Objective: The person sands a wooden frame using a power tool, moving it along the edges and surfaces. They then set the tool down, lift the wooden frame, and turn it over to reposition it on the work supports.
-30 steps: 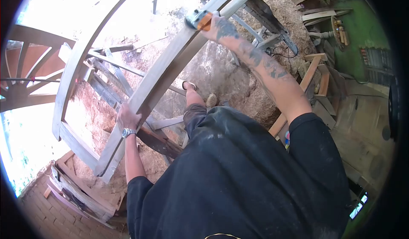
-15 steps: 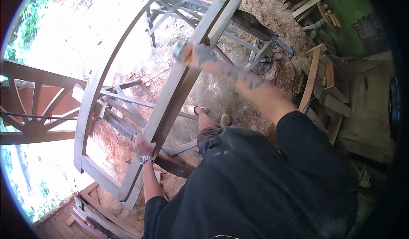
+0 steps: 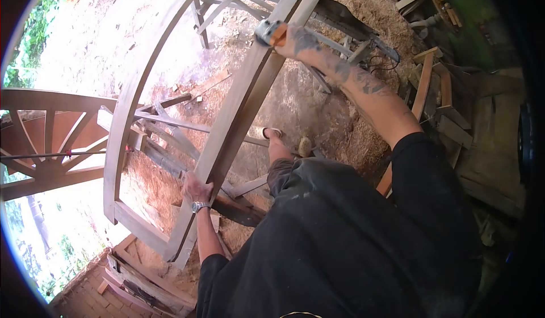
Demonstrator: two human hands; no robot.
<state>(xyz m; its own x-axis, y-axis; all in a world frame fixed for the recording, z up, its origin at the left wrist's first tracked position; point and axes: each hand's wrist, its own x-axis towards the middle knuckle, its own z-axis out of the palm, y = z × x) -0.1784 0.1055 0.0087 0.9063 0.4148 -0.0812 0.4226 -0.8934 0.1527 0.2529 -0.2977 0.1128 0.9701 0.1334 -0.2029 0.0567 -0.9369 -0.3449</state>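
A large wooden frame with a curved side slants across the view, its long straight beam [image 3: 231, 116] running from lower left to upper right. My left hand [image 3: 197, 187], with a metal watch at the wrist, is wrapped round the beam's lower part. Up at the far part of the same beam, my right hand [image 3: 294, 39] grips an orange-and-grey sander-like power tool [image 3: 270, 32]. The tool rests on or just over the beam's upper face; its underside is hidden. The curved frame piece [image 3: 149, 68] lies left of both hands.
Wooden trestles [image 3: 170, 139] stand under the frame. A fan-shaped wooden panel [image 3: 54, 136] is at the left. Wood shavings [image 3: 352, 142] cover the ground round my foot. Offcuts [image 3: 426, 85] lie at the right, and curved boards [image 3: 145, 284] at the lower left.
My right hand and the power tool have moved up and to the right along the beam. My left hand keeps its grip on the lower part. The view has shifted slightly.
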